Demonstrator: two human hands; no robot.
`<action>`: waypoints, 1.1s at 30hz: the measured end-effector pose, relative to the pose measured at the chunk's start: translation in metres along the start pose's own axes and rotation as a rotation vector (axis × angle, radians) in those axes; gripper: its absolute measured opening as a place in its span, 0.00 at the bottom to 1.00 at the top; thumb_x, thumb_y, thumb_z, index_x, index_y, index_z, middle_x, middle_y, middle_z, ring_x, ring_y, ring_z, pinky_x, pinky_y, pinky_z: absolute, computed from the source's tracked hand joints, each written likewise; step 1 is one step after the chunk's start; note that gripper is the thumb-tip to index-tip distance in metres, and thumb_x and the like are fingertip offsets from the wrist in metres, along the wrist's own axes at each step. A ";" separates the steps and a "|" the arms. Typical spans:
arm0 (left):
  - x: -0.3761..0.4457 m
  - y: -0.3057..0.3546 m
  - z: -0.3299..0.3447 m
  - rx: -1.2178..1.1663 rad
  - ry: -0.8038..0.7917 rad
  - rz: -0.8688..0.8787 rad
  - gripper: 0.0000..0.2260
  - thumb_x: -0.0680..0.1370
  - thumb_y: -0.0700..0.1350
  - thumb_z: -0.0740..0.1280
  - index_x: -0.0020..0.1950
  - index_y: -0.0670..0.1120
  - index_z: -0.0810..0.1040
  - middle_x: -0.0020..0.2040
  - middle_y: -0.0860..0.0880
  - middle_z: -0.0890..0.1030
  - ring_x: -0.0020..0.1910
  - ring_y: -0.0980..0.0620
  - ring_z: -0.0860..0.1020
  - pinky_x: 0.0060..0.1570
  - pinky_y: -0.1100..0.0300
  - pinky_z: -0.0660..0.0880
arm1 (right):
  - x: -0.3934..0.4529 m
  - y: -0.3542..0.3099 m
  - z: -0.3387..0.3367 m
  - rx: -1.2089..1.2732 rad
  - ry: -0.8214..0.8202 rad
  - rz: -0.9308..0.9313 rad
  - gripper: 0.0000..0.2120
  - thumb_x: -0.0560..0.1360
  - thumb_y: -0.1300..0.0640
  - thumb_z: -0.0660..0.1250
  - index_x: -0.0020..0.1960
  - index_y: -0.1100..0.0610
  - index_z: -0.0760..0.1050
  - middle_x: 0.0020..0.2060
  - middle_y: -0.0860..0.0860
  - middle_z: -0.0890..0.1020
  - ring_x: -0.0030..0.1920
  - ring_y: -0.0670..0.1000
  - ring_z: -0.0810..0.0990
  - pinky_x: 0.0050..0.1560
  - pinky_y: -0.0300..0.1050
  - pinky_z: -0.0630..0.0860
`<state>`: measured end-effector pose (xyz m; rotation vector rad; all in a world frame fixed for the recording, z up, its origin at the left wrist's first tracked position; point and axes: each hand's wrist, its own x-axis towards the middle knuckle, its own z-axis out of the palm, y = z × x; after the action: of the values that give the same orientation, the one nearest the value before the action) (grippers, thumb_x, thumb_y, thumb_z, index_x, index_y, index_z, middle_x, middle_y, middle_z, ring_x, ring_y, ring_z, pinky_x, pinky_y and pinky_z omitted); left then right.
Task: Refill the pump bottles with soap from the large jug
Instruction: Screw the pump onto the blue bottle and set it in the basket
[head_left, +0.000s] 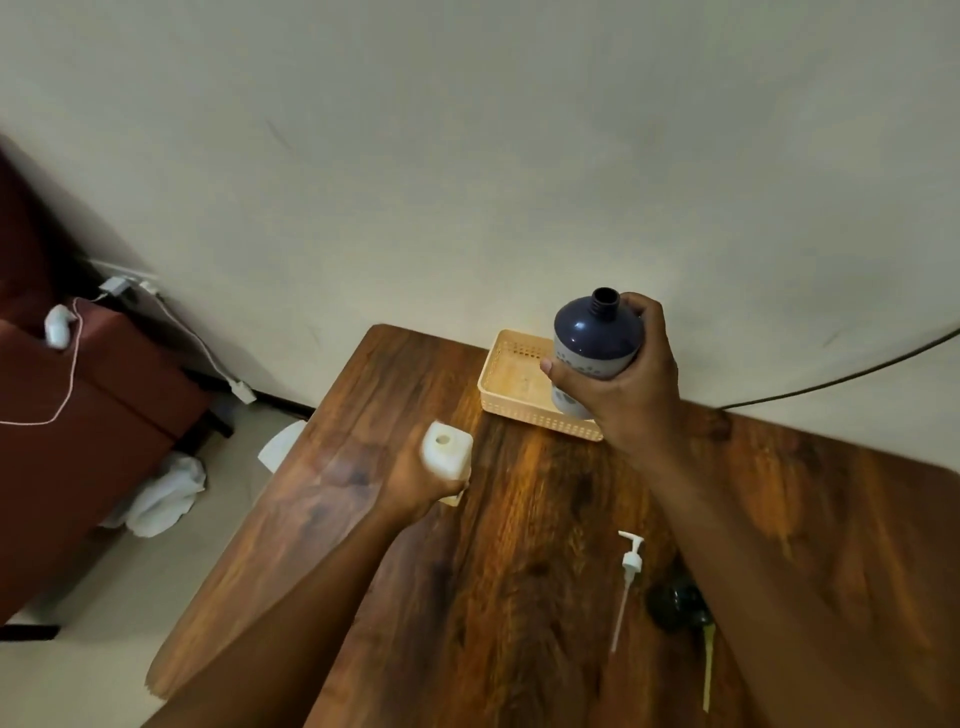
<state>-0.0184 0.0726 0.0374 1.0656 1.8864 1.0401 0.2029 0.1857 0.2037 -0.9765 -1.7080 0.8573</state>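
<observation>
My right hand (626, 387) grips a dark blue bottle (595, 332) with its neck open and no pump, held upright above the near edge of a cream basket (506, 384). My left hand (415, 486) holds a white square bottle (447, 449), also open at the top, just over the wooden table (519, 545). A white pump head (629, 569) with its long tube lies flat on the table to the right. A dark pump head (675, 605) with a yellowish tube lies beside it, partly hidden by my right forearm. No large jug is in view.
The table stands against a pale wall. To its left, on the floor, are a dark red cabinet (78, 415), white cloths (161, 499) and a charger cable (208, 358). A black cable (841, 379) runs along the wall at right.
</observation>
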 end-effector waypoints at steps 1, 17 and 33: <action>0.001 -0.009 0.001 -0.003 -0.003 -0.008 0.33 0.67 0.36 0.83 0.68 0.37 0.73 0.62 0.41 0.81 0.63 0.44 0.81 0.64 0.40 0.78 | -0.001 0.002 0.002 -0.001 -0.006 0.004 0.42 0.61 0.48 0.83 0.68 0.49 0.66 0.61 0.44 0.75 0.59 0.45 0.77 0.52 0.34 0.78; -0.012 -0.069 0.015 -0.029 0.043 -0.075 0.30 0.66 0.39 0.85 0.61 0.52 0.75 0.53 0.55 0.84 0.53 0.64 0.82 0.49 0.67 0.79 | -0.009 0.012 0.006 -0.001 0.017 0.034 0.41 0.62 0.49 0.83 0.69 0.50 0.65 0.63 0.46 0.74 0.60 0.48 0.77 0.52 0.35 0.79; 0.012 0.029 0.042 0.212 0.103 0.217 0.46 0.67 0.58 0.82 0.79 0.55 0.62 0.77 0.49 0.68 0.73 0.53 0.67 0.70 0.51 0.69 | -0.021 0.021 -0.076 0.032 0.154 0.048 0.41 0.62 0.46 0.83 0.68 0.49 0.66 0.61 0.40 0.75 0.59 0.43 0.77 0.50 0.32 0.78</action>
<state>0.0217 0.1054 0.0435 1.3872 2.0321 1.0490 0.2843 0.1848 0.2002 -1.0388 -1.5412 0.8171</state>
